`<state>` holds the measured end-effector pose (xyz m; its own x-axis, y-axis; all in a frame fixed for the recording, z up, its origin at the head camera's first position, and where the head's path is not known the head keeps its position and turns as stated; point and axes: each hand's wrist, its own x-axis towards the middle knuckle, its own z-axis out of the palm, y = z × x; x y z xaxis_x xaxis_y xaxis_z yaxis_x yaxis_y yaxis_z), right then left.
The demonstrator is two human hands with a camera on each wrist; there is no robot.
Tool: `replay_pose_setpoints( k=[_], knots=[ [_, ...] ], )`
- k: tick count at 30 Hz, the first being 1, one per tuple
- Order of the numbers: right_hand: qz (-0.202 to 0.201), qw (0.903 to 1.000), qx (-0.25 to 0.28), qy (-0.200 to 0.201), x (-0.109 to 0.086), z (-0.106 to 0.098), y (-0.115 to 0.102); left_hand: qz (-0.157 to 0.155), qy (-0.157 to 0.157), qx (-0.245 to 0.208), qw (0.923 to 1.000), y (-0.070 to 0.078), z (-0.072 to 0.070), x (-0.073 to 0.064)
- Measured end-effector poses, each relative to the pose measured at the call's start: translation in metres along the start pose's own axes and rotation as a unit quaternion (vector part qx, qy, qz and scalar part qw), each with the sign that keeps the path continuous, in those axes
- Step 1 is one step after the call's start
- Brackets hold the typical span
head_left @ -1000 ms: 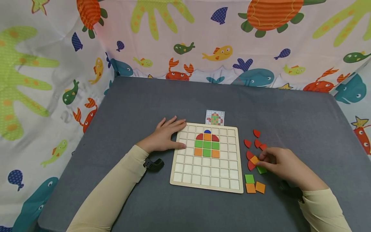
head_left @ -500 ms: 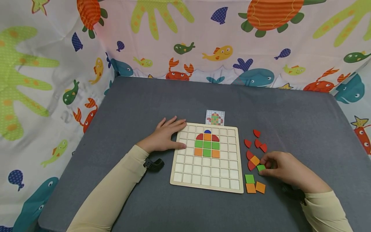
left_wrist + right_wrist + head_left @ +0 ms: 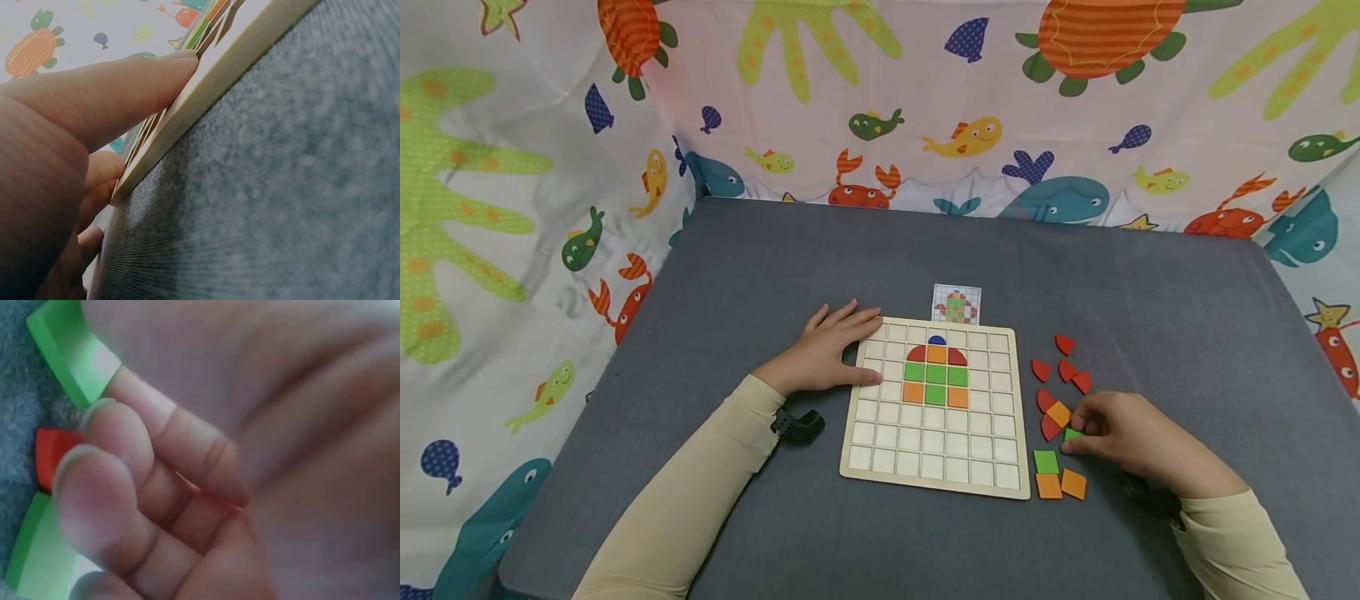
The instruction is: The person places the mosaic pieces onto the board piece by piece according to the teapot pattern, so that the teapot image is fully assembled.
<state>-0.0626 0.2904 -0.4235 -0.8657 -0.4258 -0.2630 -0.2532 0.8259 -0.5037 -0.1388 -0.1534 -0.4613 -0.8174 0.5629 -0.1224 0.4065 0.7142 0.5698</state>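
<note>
My left hand (image 3: pixel 829 350) lies with spread fingers on the left edge of a wooden grid board (image 3: pixel 932 467); in the left wrist view its thumb (image 3: pixel 156 78) reaches over the rim. On the board, green squares (image 3: pixel 936 374), orange squares (image 3: pixel 957 397), red quarter-rounds (image 3: pixel 917 354) and a blue half-round (image 3: pixel 937 340) form a pattern. Right of the board, my right hand (image 3: pixel 1131 437) pinches a green square tile (image 3: pixel 1072 434) between thumb and index finger. In the right wrist view this green tile (image 3: pixel 72 353) shows by the thumb, the other fingers curled below.
Loose red pieces (image 3: pixel 1064 344) lie beyond the right hand. An orange tile (image 3: pixel 1058 414) overlaps red ones beside its fingertips. Nearer me are a green tile (image 3: pixel 1046 462) and two orange tiles (image 3: pixel 1048 487). A small pattern card (image 3: pixel 957 304) touches the board's far edge.
My right hand has drawn back slightly from the red pieces, its thumb and index finger coming onto the green tile, which has shifted a little leftward. My left hand has stayed put.
</note>
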Motion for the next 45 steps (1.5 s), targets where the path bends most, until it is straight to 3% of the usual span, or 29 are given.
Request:
replay_pose_setpoints(
  k=[6, 14, 28, 37, 45],
  knots=[
    [0.001, 1.0, 0.002, -0.005, -0.003, -0.004, -0.009, 0.003, 0.001, -0.001, 1.0, 0.0, 0.001, 0.0],
    [-0.037, 0.9991, -0.01, 0.018, -0.002, -0.009, -0.03, 0.002, 0.0, 0.001, 1.0, 0.0, 0.0, 0.0],
    [-0.091, 0.9955, -0.024, -0.008, 0.033, 0.0, -0.073, 0.002, -0.001, 0.002, 1.0, -0.001, 0.0, 0.0],
    [-0.144, 0.9884, -0.047, -0.005, 0.053, 0.01, -0.094, 0.004, 0.0, 0.003, 1.0, -0.003, -0.001, 0.001],
    [-0.158, 0.9866, -0.04, -0.011, 0.065, 0.019, -0.107, 0.004, 0.003, 0.005, 1.0, -0.003, 0.002, 0.0]
  ],
)
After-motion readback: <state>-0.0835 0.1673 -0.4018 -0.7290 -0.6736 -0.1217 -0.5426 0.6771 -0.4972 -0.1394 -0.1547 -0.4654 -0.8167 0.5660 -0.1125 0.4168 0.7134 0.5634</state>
